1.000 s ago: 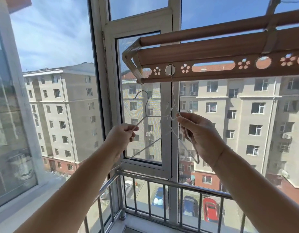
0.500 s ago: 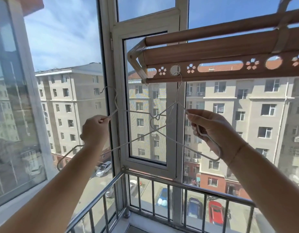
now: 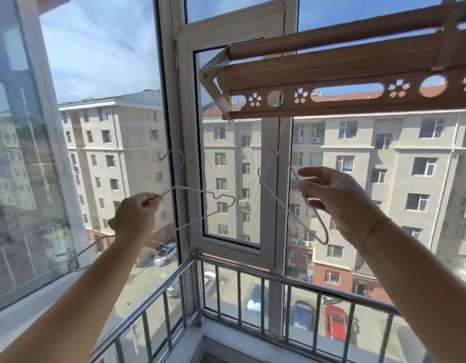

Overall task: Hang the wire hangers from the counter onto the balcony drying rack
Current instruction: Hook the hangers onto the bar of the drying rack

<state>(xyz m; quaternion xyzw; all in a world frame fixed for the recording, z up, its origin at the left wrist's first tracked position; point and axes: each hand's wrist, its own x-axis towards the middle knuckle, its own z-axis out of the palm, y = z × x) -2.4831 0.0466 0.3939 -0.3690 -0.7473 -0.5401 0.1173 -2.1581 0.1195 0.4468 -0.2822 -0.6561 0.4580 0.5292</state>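
rack: brown drying rack runs across the upper right; two round bars above a flat strip with flower cutouts, round holes and long slots
hole: round hole near the rack's left end, a hook sits in it
hung hanger: white wire hanger hangs straight below that hole, neck vertical, seen nearly edge-on; its far shoulder drops down-right behind the right hand
right hand: right hand below the rack, right of the hung hanger's neck; thumb and fingers loosely curled about the hanger's upper arm, fingertips apart; whether they actually grip the wire, cannot tell
free hanger: second white hanger well left of and below the rack's end, clear of the rack; hook points up-left, one notched shoulder reaches right toward the hung hanger without touching it, the other shoulder trails down-left past the forearm
left hand: left hand below and left of the rack, fist-like, thumb and forefinger pressed on the free hanger's wire just under its neck
frame: white window frame behind both hangers, under the rack's left end
railing: steel railing far below the rack, across the bottom
outside: beige apartment blocks and parked cars beyond the glass, below rack level
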